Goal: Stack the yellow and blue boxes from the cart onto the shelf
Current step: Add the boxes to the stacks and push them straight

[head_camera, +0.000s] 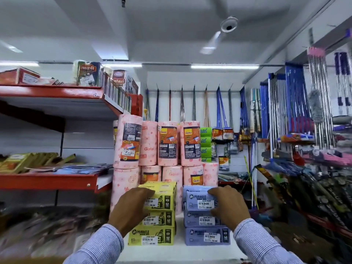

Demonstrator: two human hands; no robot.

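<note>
Two stacks of boxes stand side by side on a white shelf [179,250]. The yellow stack [162,212] on the left is three boxes high, and my left hand [131,208] grips the left side of its top yellow box [163,195]. The blue stack [203,223] on the right is also three high. My right hand [228,206] holds the right end of its top blue box [198,199]. Both top boxes rest on their stacks. The cart is out of view.
Pink kitchen towel rolls [167,143] are piled right behind the boxes. Red shelves [49,180] with packets run along the left. Mops and brooms [297,115] hang on the right wall and at the back. A ceiling fan [228,25] is overhead.
</note>
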